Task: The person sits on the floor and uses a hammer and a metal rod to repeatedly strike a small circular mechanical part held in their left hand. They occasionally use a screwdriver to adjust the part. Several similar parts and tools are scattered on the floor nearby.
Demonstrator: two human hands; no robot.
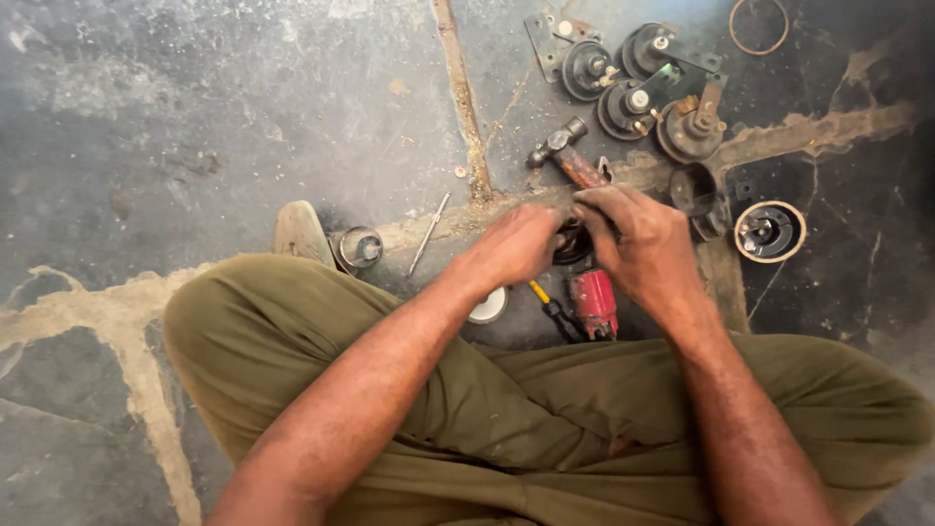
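My left hand (516,244) and my right hand (638,244) meet over a small dark round metal part (572,244) on the stone floor, fingers closed around it; most of the part is hidden. Just below them lies a red cylindrical part (594,300) and a screwdriver with a yellow-and-black handle (553,310). A white round cap (489,306) shows under my left wrist. A hammer (570,156) with a brown handle lies just beyond my right hand.
Several dark round horn-like discs (633,73) on brackets sit at the top. A round cup with a light rim (769,231) lies right, a wire ring (759,25) top right, a thin rod (429,234), a small metal cylinder (360,248) and my sandal (300,232) left.
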